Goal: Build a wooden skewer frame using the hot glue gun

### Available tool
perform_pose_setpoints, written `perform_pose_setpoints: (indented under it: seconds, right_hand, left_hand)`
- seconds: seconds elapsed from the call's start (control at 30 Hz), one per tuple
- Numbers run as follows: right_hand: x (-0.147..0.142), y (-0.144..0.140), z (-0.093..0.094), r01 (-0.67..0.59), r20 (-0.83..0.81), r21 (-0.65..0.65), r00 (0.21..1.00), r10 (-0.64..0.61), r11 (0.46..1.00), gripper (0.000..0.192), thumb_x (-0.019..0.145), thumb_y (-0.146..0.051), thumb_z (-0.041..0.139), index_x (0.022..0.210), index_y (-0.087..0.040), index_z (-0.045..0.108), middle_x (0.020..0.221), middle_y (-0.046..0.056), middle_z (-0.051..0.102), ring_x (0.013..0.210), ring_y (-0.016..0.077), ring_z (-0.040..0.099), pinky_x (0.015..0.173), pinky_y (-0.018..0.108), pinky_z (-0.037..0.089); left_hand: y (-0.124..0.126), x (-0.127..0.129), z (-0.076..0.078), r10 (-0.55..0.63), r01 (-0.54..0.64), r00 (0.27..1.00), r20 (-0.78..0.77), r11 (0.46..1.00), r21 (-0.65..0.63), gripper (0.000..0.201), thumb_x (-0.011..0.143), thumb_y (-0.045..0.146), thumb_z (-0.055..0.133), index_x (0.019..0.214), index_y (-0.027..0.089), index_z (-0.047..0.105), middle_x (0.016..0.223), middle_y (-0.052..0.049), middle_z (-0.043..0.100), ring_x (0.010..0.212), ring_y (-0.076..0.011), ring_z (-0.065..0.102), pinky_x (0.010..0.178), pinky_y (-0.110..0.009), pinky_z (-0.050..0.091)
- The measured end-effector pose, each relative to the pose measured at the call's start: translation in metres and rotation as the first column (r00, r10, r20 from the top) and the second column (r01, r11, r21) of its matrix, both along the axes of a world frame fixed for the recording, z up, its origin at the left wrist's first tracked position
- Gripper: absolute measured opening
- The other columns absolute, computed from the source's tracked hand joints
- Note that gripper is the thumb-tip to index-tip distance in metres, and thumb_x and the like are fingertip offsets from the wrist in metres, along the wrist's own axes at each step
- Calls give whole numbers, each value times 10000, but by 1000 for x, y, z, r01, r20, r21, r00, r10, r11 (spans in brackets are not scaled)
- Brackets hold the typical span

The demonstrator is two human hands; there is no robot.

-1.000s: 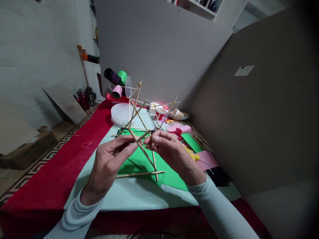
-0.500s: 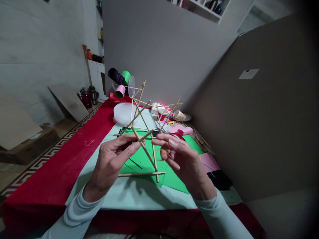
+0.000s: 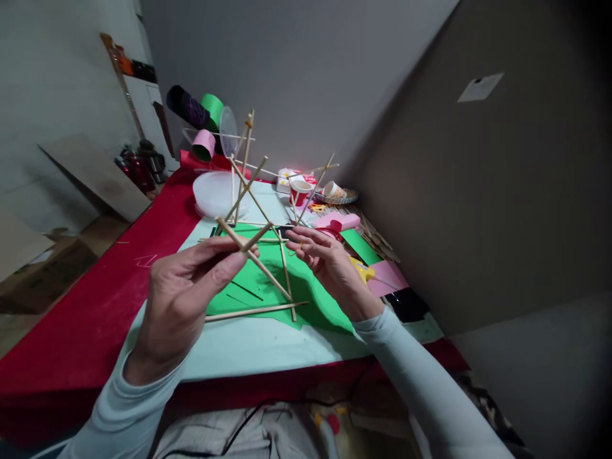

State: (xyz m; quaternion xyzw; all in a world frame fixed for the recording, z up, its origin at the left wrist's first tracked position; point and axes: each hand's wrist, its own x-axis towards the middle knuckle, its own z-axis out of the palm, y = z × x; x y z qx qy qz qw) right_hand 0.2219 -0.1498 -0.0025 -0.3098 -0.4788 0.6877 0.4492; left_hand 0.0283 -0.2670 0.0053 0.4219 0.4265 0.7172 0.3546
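The left hand (image 3: 184,296) is pinching a crossing of the stick frame (image 3: 253,242), which is standing on the green paper (image 3: 268,293). The right hand (image 3: 325,264), at three o'clock, is hovering released; an unbound joint is risking slipping apart.

My left hand (image 3: 184,296) is covering the spot where it is pinching the stick frame (image 3: 253,245), so the crossing under my thumb is staying out of sight. My right hand (image 3: 325,264) is hiding whatever is sitting in its fingers; something thin and looped is showing there, too small to tell. Both my sleeves are running off the bottom edge. The far end of the worktop (image 3: 248,347) is blurring into small clutter, and the right side is fading into dark.
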Motion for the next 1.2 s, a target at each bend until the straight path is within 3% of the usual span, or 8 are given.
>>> perform_pose_setpoints:
  seconds: [0.13,0.23,0.33,0.47,0.67,0.83,1.0,1.2]
  right_hand:
    - [14,10,-11,-28,21,-33,999,29,999,251,721,-116,746,966,-164,723,1103,85,789,967,162,751,817,237,584]
    - [24,15,-19,-44,49,-23,998,45,999,258,719,-172,747,969,-174,681,1055,81,783,934,156,741,764,236,576]
    - [31,17,-24,-66,107,52,992,60,996,287,740,-220,726,1005,-193,617,1043,64,751,838,130,710,721,241,553]
    - [37,13,-25,-130,273,230,960,65,964,202,853,-277,632,1010,-225,515,1000,29,671,703,112,624,639,259,483]
    - [44,9,-23,-343,650,477,758,-62,809,206,827,-133,664,920,-235,511,802,-28,529,703,154,477,685,302,345]
    - [51,9,-28,-500,809,459,576,-114,734,257,795,-66,677,805,-225,476,809,-5,521,672,147,396,645,315,254]
    - [51,8,-22,-536,851,405,518,-90,741,240,764,-25,648,732,-214,504,672,-21,514,598,130,370,609,318,217]
    - [40,6,-16,-471,775,304,628,72,828,99,890,-263,615,827,-217,554,661,-6,664,551,133,521,534,254,350]
  left_hand:
    - [-3,4,2,87,-86,996,36,996,-17,142,776,182,835,894,260,833,923,7,812,750,-92,667,685,-167,527]
    - [-2,4,0,144,-141,989,42,988,-60,164,775,187,838,915,270,830,919,23,807,777,-99,685,719,-158,547]
    - [1,-4,-7,161,-159,987,11,983,-87,197,728,280,891,916,263,833,938,10,812,862,-150,724,745,-177,577]
    - [6,-20,-15,165,-166,986,-17,982,-87,253,651,316,943,869,251,833,864,4,811,784,-161,718,652,-188,577]
    - [9,-23,-16,176,-177,984,-27,980,-85,213,661,261,921,851,256,826,845,-3,806,758,-179,713,601,-224,573]
    - [5,-9,-8,162,-161,987,6,985,-68,212,713,246,888,917,235,830,890,-11,808,792,-156,707,641,-196,562]
    - [1,5,1,142,-135,985,97,988,-73,172,733,159,842,874,257,831,890,18,804,735,-91,676,700,-146,546]
    - [5,-2,0,27,-27,999,27,999,-32,148,748,296,871,891,274,839,933,-10,805,833,-118,690,716,-157,535]
